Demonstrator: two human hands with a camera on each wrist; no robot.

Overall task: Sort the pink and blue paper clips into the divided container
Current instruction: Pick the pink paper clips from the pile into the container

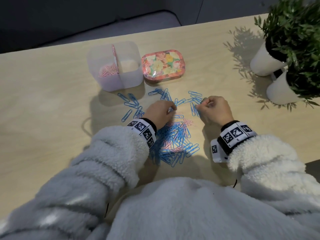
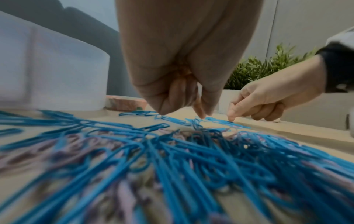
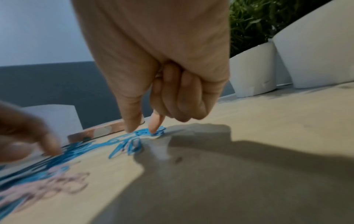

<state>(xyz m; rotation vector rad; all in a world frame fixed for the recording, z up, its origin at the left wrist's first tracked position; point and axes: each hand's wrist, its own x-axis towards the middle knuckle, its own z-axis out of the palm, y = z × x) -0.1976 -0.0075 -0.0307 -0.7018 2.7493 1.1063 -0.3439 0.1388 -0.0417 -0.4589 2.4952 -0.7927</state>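
A frosted divided container (image 1: 131,80) stands at the back left; its left half holds pink clips (image 1: 107,70), and its right half looks bare. A mixed heap of blue and pink paper clips (image 1: 174,141) lies between my wrists, with loose blue clips (image 1: 131,103) spread behind it. My left hand (image 1: 171,109) is curled, its thumb and forefinger tips pinching at a blue clip (image 2: 197,121) on the table. My right hand (image 1: 202,102) pinches another blue clip (image 3: 143,131) between thumb and forefinger (image 3: 153,128), the other fingers curled under.
A flowered tin (image 1: 162,65) sits just right of the container. Two white plant pots (image 1: 265,61) (image 1: 280,89) stand at the right edge of the wooden table. My fleece sleeves cover the near side.
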